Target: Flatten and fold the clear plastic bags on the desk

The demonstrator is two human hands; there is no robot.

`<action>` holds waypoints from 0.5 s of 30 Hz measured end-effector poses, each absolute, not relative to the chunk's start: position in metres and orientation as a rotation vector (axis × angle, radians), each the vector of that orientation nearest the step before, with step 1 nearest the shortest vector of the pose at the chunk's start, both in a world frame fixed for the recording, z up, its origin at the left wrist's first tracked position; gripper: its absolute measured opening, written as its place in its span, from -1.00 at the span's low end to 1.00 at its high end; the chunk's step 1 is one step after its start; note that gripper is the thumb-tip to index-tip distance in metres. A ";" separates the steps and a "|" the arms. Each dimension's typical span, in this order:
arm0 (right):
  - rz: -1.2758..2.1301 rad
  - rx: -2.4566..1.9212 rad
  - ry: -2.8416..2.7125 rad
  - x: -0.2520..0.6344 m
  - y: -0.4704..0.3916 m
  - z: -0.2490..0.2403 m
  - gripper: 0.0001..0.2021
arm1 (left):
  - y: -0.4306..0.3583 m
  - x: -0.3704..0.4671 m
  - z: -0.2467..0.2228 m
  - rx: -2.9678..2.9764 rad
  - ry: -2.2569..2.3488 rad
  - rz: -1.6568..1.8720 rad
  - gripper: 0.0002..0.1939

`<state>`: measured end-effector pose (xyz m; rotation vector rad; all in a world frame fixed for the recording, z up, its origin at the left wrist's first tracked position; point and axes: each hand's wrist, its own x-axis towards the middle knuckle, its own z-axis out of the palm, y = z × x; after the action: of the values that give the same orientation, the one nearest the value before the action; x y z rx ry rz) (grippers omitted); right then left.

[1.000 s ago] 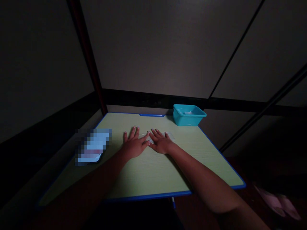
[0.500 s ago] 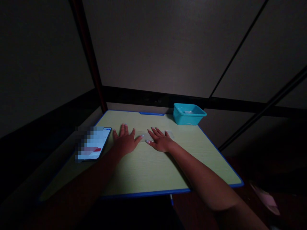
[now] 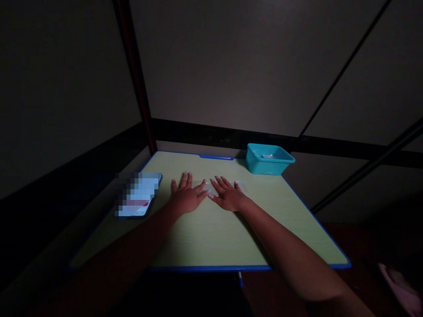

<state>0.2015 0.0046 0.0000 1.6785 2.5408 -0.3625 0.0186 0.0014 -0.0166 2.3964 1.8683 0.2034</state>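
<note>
A thin, clear plastic piece lies flat on the pale green tabletop, and its outline is faint in the dim light. My left hand rests palm down with its fingers spread, over or beside the left part of the plastic. My right hand lies palm down across the plastic, its fingers apart too. The two thumbs nearly meet between the hands; whether they touch is hard to tell. Much of the plastic is hidden beneath the hands.
A phone with a lit, partly pixelated screen lies at the table's left side. A turquoise basket with something pale inside stands at the back right corner. Blue edging borders the table, and a pink object is on the floor at right.
The whole view has shifted, so the table and basket appear farther right. My left hand has moved closer to my right hand, and the thumbs are now nearly together.
</note>
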 end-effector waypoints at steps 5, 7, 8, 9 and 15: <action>-0.361 1.683 2.528 0.201 0.004 0.002 -0.27 | 0.005 0.011 -0.018 2.313 2.001 0.129 -0.31; -0.358 1.687 2.524 0.201 0.004 0.002 -0.27 | 0.006 0.010 -0.019 2.288 2.068 0.093 -0.23; -0.357 1.687 2.522 0.201 0.004 0.001 -0.27 | 0.006 0.009 -0.020 2.279 2.100 0.080 -0.19; -0.354 1.688 2.523 0.201 0.004 0.001 -0.27 | 0.006 0.009 -0.020 2.274 2.132 0.075 -0.15; -0.313 1.702 2.539 0.201 0.004 -0.001 -0.29 | 0.000 0.018 -0.015 2.511 1.996 0.248 -0.27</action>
<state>0.2008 0.0039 -0.0006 1.7025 2.5386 -0.3133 0.0185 -0.0003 -0.0148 2.5109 1.9959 0.2476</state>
